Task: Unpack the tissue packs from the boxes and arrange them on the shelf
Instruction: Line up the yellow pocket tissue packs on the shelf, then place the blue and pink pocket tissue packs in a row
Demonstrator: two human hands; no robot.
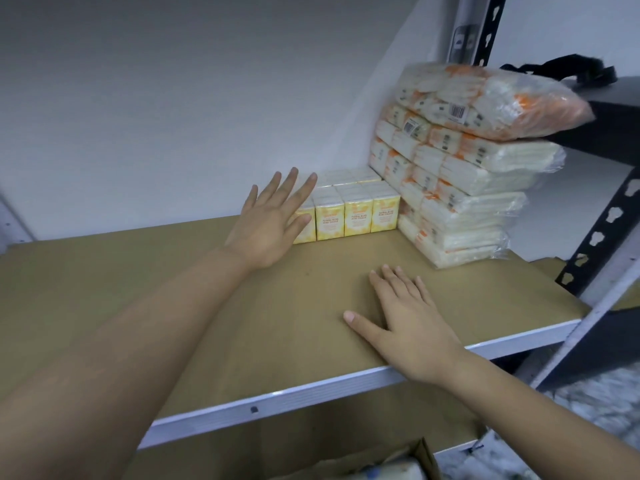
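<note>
At the shelf (207, 306) back, our left hand (270, 223), fingers spread, nudges the yellow mini tissue packs (356, 216) flush; right hand (408, 313) lies flat, empty. Push evenly.

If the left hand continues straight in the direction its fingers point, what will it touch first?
Most likely the yellow tissue packs: the left hand, open, points up-right at their left end and overlaps it. Depth is unclear; it might already touch them.

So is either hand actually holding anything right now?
No, nothing is held. The left hand is spread open by the small yellow tissue packs; the right hand rests flat on the brown cardboard-lined shelf.
</note>
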